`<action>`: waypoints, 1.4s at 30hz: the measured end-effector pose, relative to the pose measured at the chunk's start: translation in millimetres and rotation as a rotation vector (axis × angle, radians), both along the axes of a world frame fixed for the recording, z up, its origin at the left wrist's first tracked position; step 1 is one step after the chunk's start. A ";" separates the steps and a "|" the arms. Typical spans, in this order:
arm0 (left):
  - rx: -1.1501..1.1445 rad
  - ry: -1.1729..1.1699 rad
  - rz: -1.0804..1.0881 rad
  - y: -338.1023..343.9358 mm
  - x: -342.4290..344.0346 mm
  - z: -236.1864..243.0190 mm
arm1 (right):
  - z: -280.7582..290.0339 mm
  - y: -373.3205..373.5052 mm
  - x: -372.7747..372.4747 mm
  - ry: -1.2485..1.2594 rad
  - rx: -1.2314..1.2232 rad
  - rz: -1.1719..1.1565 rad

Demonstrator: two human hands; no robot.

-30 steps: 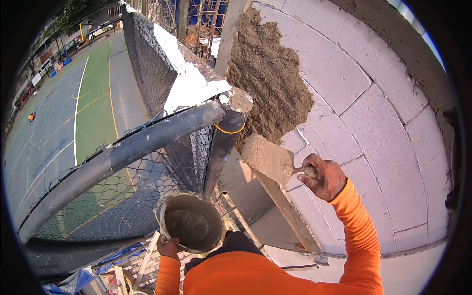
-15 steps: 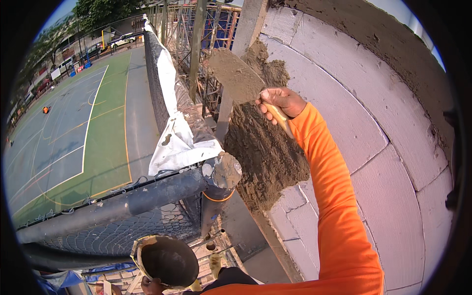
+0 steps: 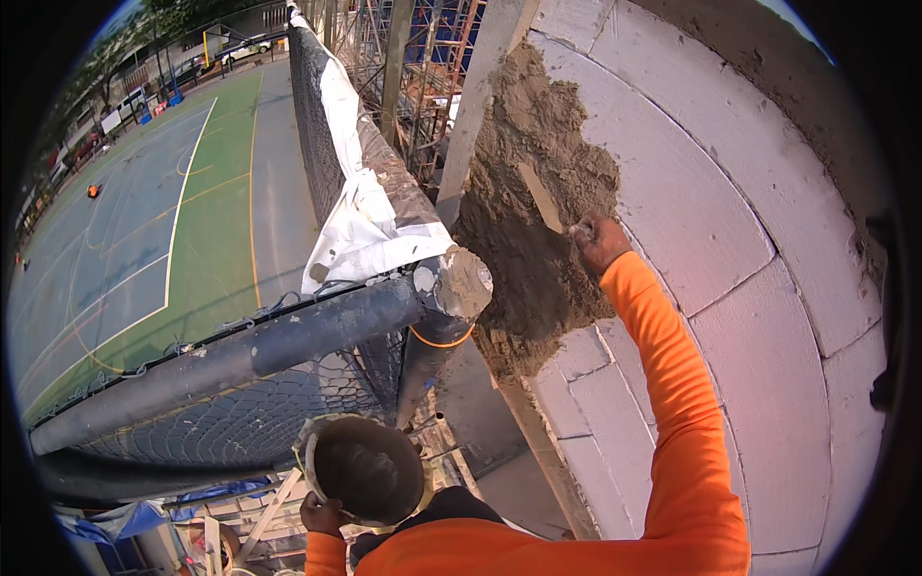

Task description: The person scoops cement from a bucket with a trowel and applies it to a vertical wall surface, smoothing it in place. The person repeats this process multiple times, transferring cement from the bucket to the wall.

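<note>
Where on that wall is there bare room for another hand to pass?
Probably over the pale lavender block wall right of the orange right sleeve; a smaller bare patch lies left of the sleeve, below the rough brown mortar. It's crowded at the mortar, where the right hand holds a thin tan trowel.

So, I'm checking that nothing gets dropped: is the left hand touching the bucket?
Touching. The head view shows the left hand gripping the bucket at its lower-left rim, with no gap between them.

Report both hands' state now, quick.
Left hand: closed on the rim of the bucket.
Right hand: closed, holding the trowel.
</note>
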State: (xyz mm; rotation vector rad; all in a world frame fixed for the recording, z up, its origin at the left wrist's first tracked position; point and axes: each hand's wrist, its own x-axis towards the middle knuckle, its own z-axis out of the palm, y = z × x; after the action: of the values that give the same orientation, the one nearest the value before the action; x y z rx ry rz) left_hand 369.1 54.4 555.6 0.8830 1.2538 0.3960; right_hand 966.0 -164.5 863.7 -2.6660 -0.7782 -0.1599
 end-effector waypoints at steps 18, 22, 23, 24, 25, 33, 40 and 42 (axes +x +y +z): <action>0.219 0.148 0.252 -22.1 -45.2 -1.8 | -32.4 203.3 141.3 -0.163 0.079 -0.196; 0.158 0.242 0.210 -8.0 -55.4 -14.2 | -17.0 178.5 121.5 -0.131 0.051 -0.256; 0.114 0.238 0.210 -6.5 -54.1 -15.6 | -12.4 171.6 115.2 -0.130 0.030 -0.262; 0.113 0.208 0.223 -5.3 -51.4 -16.2 | -8.2 164.4 108.9 -0.142 0.015 -0.272; 0.113 0.177 0.235 -4.7 -47.5 -16.1 | -4.0 157.4 103.0 -0.135 0.010 -0.271; 0.086 0.072 0.084 8.0 -21.0 3.5 | 30.6 104.6 73.8 -0.222 -0.001 -0.314; 0.031 -0.072 0.019 13.0 -24.1 6.9 | 86.5 61.2 23.2 -0.352 -0.234 -0.320; 0.013 -0.083 0.017 15.5 -31.4 2.4 | 104.6 48.2 -1.0 -0.421 -0.334 -0.314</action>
State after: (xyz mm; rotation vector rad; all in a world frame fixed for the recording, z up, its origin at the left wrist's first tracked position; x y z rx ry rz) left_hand 337.7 69.8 558.1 0.8593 1.1843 0.4508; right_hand 965.0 -116.3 968.4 -3.1099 -0.5280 -0.7524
